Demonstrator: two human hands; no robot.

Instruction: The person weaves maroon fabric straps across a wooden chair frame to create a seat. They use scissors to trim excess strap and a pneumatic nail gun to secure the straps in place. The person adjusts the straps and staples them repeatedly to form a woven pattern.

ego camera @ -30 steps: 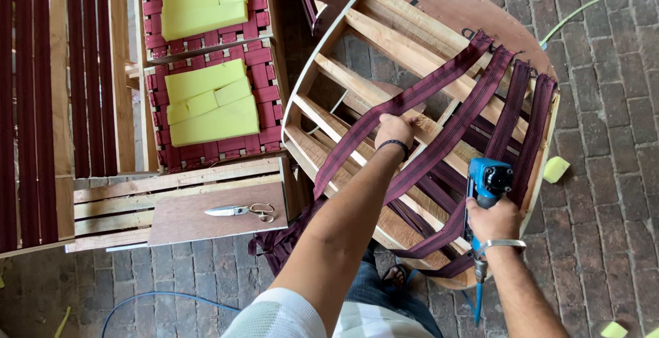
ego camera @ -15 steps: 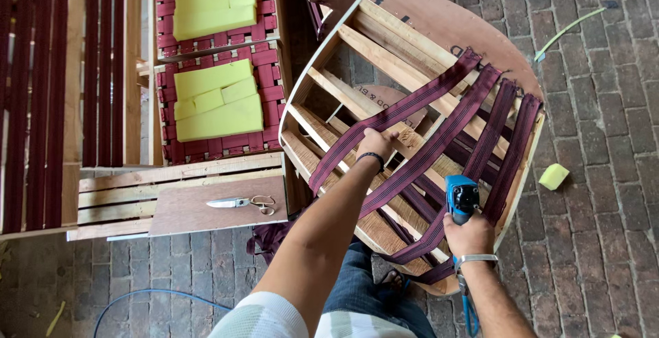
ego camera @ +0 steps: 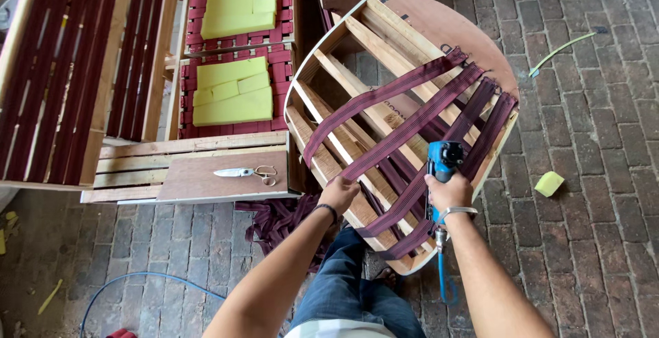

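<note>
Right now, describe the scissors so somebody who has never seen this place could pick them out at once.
Start at the big curved wooden frame strung with maroon straps, then look to the flat wooden panel just beside it, below the yellow foam pads. The scissors lie there alone, away from both hands. They are the only bare metal thing among wood, foam and straps.

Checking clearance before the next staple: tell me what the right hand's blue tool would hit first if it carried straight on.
The right hand holds the blue pneumatic stapler pointing away from the person. The first thing ahead is probably the maroon webbing strap on the wooden frame; depth is unclear.
</note>
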